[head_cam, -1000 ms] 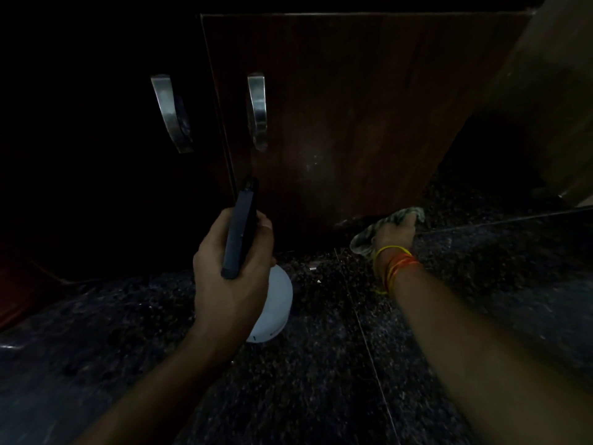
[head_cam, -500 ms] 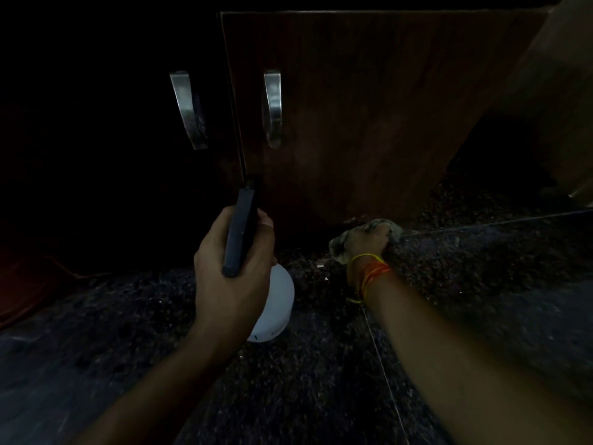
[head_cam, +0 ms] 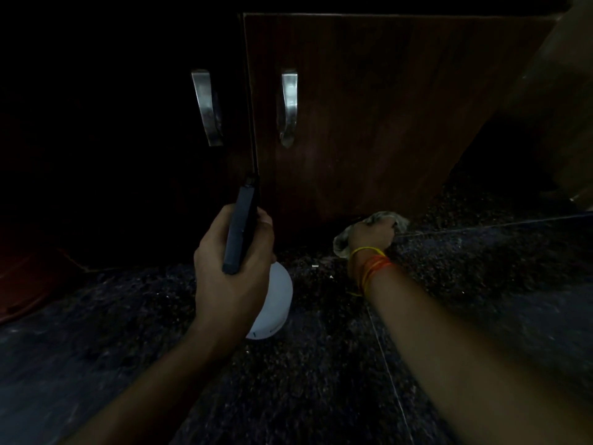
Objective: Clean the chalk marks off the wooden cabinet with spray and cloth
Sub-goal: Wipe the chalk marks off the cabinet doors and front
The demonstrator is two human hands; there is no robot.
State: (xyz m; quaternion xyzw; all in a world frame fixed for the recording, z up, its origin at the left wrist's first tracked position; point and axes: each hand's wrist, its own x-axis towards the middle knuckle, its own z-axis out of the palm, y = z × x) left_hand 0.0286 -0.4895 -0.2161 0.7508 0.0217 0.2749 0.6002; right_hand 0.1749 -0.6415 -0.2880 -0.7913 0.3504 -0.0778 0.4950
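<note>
The left hand (head_cam: 232, 271) grips a white round-bodied spray bottle with a dark narrow head (head_cam: 241, 229), its long axis aimed toward 12 o'clock at the dark brown wooden cabinet door (head_cam: 385, 117). At 3 o'clock, the right hand (head_cam: 372, 235) clutches a crumpled pale cloth (head_cam: 340, 244) on the speckled floor (head_cam: 321, 380), at the door's bottom edge.

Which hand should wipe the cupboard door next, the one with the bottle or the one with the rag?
Probably the right hand. It already holds the cloth down by the bottom edge of the wooden cabinet door. The left hand is busy gripping the spray bottle, so it has nothing to wipe with.
</note>
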